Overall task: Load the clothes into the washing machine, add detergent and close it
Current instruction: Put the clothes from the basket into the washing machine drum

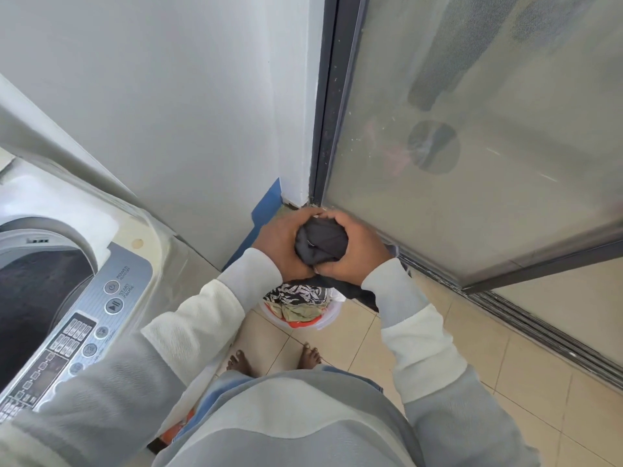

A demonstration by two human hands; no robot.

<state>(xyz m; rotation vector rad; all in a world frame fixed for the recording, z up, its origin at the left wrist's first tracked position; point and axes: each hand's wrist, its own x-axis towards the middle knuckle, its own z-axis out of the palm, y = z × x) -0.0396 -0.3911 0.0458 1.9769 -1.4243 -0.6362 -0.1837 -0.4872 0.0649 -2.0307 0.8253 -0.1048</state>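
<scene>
Beige floor tiles (526, 392) carry a laundry basket (328, 321). Above it, left hand (281, 242) and right hand (357, 249) each close their grip on a bunched dark garment (322, 242), its tail hanging down. Washing machine (111, 288) stands open, left.

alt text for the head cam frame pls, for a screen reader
Both hands, left hand and right hand, bunch a dark garment above a white laundry basket of mixed clothes on a tiled floor. An open top-loading washing machine stands at left.
</scene>
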